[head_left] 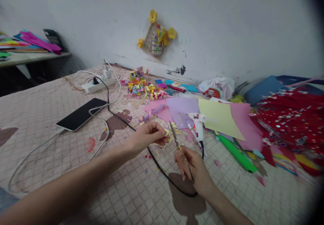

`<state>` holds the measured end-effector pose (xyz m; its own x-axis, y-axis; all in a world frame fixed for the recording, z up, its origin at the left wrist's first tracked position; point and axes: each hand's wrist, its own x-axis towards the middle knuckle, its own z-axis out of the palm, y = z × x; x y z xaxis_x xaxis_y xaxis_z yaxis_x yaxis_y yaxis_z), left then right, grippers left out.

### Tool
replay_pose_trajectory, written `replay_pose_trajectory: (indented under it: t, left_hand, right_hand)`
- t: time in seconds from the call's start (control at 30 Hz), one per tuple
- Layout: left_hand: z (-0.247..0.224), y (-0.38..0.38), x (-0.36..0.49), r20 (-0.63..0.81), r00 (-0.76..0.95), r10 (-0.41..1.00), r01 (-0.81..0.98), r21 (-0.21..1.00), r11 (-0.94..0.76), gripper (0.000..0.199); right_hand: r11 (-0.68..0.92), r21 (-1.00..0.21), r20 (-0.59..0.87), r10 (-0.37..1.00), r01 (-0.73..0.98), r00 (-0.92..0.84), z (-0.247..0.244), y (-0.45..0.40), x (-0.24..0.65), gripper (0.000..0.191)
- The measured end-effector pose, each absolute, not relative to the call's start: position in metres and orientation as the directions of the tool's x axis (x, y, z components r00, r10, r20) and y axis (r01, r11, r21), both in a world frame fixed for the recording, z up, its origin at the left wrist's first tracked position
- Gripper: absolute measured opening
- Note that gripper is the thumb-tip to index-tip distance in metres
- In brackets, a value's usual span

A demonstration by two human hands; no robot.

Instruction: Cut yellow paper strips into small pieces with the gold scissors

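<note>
My right hand (188,166) grips a pair of scissors (174,133), its blades pointing up and away from me. My left hand (148,135) is closed in a pinch, with a small pale yellow paper piece (166,132) at its fingertips. The scissor tips are just right of those fingers, apart from them. Beyond my hands lie yellow paper clippings, a rolled purple paper strip (153,113) and a white glue gun (198,125) with a black cord.
Pink, purple and yellow paper sheets (220,113) overlap behind the glue gun. A tablet (82,114) on a white cable and a power strip (98,85) lie left. Paper flowers (144,89) heap at the back. Right are a green roll (236,153) and red shiny material (291,120).
</note>
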<state>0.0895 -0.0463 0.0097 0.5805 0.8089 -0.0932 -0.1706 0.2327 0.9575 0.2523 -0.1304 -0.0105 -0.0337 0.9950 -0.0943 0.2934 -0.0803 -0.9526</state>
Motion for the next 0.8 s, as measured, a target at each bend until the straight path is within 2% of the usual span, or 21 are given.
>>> replay_pose_trajectory:
  t: [0.13,0.27,0.53,0.63,0.8]
  left_hand:
    - [0.01,-0.05,0.091,-0.147,0.708,0.691,-0.032,0.97,0.24,0.023]
    - [0.007,-0.053,0.094,-0.097,0.757,0.646,0.01,0.99,0.137,0.021]
    - [0.002,-0.055,0.095,-0.06,0.778,0.625,0.011,0.997,0.081,0.022]
    - [0.002,-0.054,0.095,-0.041,0.749,0.661,0.008,0.999,0.054,0.022]
    - [0.003,-0.055,0.096,-0.106,0.688,0.718,0.002,0.989,0.145,0.022]
  right_hand:
    - [-0.092,-0.961,-0.092,0.996,0.26,0.012,0.005,-0.123,0.258,0.03]
    - [-0.077,-0.962,-0.081,0.997,0.263,-0.003,0.012,-0.119,0.262,0.021]
    - [-0.056,-0.956,-0.088,0.991,0.287,-0.099,0.007,-0.117,0.262,0.013]
    - [-0.064,-0.954,-0.095,0.991,0.292,-0.093,0.008,-0.116,0.262,0.011]
    - [-0.049,-0.965,-0.06,0.998,0.257,-0.034,0.008,-0.117,0.26,0.013]
